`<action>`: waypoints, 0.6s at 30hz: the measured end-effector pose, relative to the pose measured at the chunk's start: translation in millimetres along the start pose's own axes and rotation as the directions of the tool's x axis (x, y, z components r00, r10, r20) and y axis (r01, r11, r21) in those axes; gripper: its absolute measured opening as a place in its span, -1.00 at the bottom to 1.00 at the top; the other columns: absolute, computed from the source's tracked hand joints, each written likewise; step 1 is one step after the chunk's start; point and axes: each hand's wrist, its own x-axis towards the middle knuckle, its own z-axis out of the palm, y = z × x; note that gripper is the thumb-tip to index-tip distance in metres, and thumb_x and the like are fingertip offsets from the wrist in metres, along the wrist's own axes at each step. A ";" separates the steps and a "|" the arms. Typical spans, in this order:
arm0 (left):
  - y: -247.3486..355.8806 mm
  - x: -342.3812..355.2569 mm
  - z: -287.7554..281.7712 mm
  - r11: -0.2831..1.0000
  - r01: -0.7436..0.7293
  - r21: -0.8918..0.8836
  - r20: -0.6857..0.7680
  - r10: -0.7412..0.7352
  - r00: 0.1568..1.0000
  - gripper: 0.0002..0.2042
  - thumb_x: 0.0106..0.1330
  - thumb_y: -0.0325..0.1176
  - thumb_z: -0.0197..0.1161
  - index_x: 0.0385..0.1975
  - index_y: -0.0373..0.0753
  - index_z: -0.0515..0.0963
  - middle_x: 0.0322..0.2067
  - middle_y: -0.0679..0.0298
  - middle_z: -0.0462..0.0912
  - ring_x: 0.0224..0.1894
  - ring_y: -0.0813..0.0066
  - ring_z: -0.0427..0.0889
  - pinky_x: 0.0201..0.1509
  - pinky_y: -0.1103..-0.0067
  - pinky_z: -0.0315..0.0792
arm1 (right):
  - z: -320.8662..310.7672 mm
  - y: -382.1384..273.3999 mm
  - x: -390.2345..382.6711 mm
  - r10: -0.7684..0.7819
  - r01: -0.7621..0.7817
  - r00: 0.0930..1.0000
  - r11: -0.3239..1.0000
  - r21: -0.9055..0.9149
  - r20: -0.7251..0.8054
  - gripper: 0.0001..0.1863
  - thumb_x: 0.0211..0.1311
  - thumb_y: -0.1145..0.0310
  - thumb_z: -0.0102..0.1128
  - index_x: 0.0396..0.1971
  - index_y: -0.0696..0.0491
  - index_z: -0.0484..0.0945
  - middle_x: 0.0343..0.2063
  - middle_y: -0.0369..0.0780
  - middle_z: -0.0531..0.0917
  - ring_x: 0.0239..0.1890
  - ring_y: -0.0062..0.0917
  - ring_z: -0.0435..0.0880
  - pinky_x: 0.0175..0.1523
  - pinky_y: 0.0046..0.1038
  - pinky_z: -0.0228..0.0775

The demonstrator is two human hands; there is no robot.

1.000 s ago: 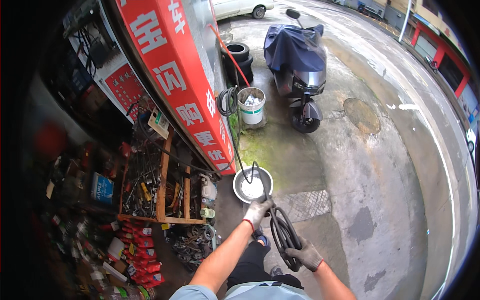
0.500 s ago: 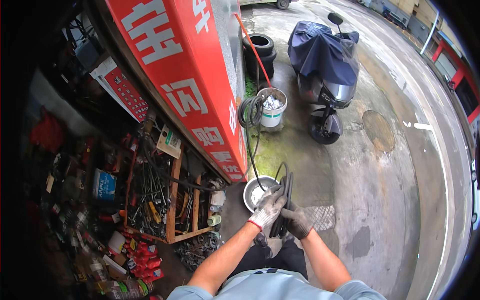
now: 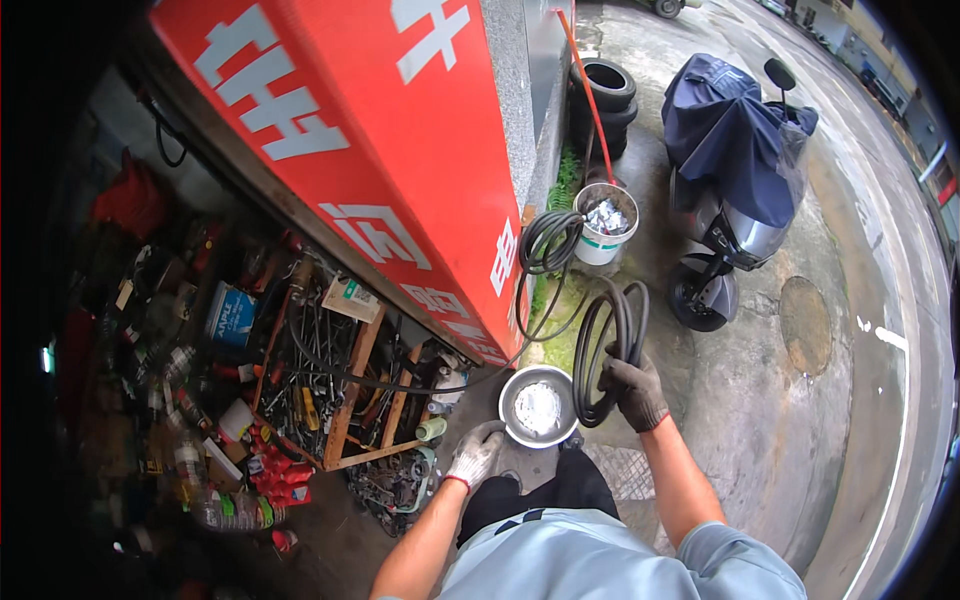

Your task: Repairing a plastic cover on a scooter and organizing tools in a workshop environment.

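Note:
My right hand (image 3: 634,388), in a dark, dirty work glove, grips a coiled black hose (image 3: 628,322) and holds it up in front of me. A metal basin (image 3: 511,408) with wet, shining contents sits below and left of the coil. Close to the basin's left rim is my left hand (image 3: 477,452), in a paler glove with a red cuff. It is off the hose, with loosely bent fingers and nothing visible in it. Another hose coil (image 3: 548,245) hangs by the red pillar, and a hose length crosses toward the tool rack.
A white bucket (image 3: 604,245) with a red-handled pole stands ahead, near stacked tyres (image 3: 606,88). A covered scooter (image 3: 735,150) is parked to the right. At left are a red sign pillar (image 3: 400,130), a wooden tool rack (image 3: 352,400) and cluttered bottles.
My left hand has let go of the hose and dropped to the left beside the basin. My right hand has lifted the coil forward and right. The view has turned left.

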 end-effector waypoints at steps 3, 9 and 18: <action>15.3 41.8 15.0 0.992 -0.106 -0.071 -0.036 0.104 0.994 -0.66 0.31 -0.33 0.05 -0.01 -0.40 0.49 -0.07 0.05 0.61 0.03 0.39 0.56 0.16 0.51 0.35 | -9.9 -28.7 -7.7 0.040 -0.035 0.999 0.989 -0.145 0.031 -0.60 0.00 0.43 0.27 -0.13 0.20 0.41 -0.49 -0.24 0.53 -0.52 -0.52 0.55 -0.36 -0.44 0.46; 148.0 130.0 48.3 0.950 -0.289 0.116 -0.074 0.298 0.952 -0.56 0.24 -0.41 0.02 0.16 -0.27 0.35 0.04 -0.05 0.51 0.12 0.06 0.49 0.22 0.39 0.34 | -28.8 -105.3 -48.5 0.099 -0.092 0.995 0.971 -0.219 0.021 -0.59 -0.09 0.42 0.30 -0.20 0.25 0.42 -0.59 -0.23 0.53 -0.62 -0.55 0.51 -0.49 -0.52 0.39; 283.1 232.0 151.9 0.544 -0.766 0.342 0.167 0.767 0.619 -0.80 0.09 -0.41 0.20 -0.26 -0.14 0.58 -0.13 0.08 0.59 0.01 0.01 0.52 0.04 0.30 0.43 | -74.1 -175.7 -122.5 0.121 -0.108 0.990 0.983 -0.150 0.078 -0.43 -0.31 0.37 0.43 -0.21 0.30 0.47 -0.63 -0.18 0.57 -0.67 -0.54 0.51 -0.56 -0.54 0.34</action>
